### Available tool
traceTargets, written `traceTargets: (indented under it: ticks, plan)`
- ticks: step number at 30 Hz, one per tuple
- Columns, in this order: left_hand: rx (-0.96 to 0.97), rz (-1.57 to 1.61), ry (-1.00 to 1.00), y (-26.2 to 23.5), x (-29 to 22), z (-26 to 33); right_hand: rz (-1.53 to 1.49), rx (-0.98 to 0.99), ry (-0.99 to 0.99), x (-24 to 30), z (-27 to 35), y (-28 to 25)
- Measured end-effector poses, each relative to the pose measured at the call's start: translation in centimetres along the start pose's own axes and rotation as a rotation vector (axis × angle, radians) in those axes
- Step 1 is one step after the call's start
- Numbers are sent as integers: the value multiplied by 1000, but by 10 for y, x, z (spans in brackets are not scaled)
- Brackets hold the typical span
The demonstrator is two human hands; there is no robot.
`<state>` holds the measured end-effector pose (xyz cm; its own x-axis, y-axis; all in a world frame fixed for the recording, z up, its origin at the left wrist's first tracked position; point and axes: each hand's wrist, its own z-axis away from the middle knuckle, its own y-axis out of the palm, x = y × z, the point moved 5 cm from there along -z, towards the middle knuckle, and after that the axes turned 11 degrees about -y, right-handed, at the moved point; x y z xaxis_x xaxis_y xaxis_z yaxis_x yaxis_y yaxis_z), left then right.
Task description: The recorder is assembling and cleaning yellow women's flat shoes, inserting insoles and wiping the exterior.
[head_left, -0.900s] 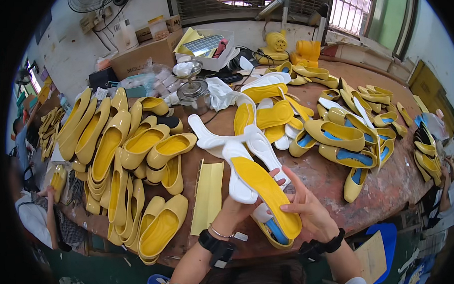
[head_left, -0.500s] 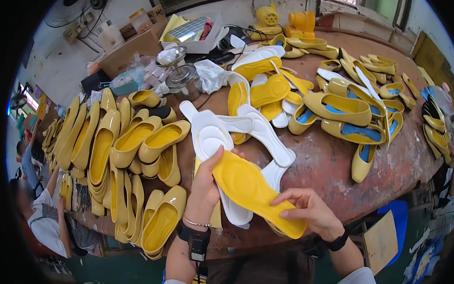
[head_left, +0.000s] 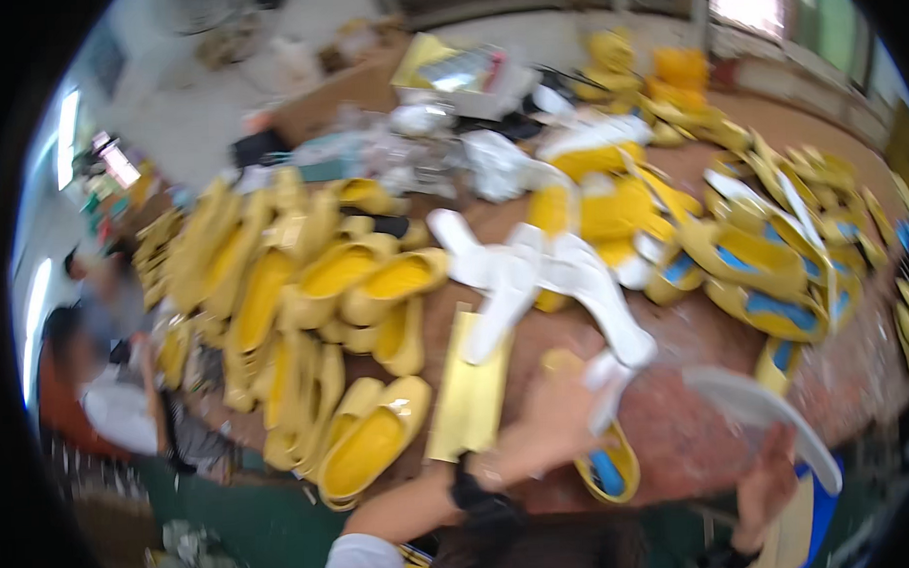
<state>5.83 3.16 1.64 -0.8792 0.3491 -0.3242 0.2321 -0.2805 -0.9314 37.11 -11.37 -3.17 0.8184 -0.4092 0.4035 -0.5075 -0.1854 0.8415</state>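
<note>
Gripped at its near end by the right hand point(head_left: 767, 478), a white insole point(head_left: 754, 404) hangs over the table edge point(head_left: 858, 370). Left hand point(head_left: 559, 416), closure blurred, touches another white piece point(head_left: 608, 379) just beside; pairing them apparently needs alignment.

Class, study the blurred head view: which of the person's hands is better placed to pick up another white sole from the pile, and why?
Probably the left hand: it reaches over the table beside the white soles. The right hand sits low at the table edge, its grip apparently already on a white sole.
</note>
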Motion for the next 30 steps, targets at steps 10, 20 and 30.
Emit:
traceTargets:
  ticks: [10,20,30]
  plan:
    - [-532,-353,-41,-15,90,-30,286,-652,204,-22,2,19]
    - [154,441,-595,76,30,82,639,-468,302,-49,21,36]
    - [-77,299,-299,53,45,110,434,-196,123,-44,-4,81]
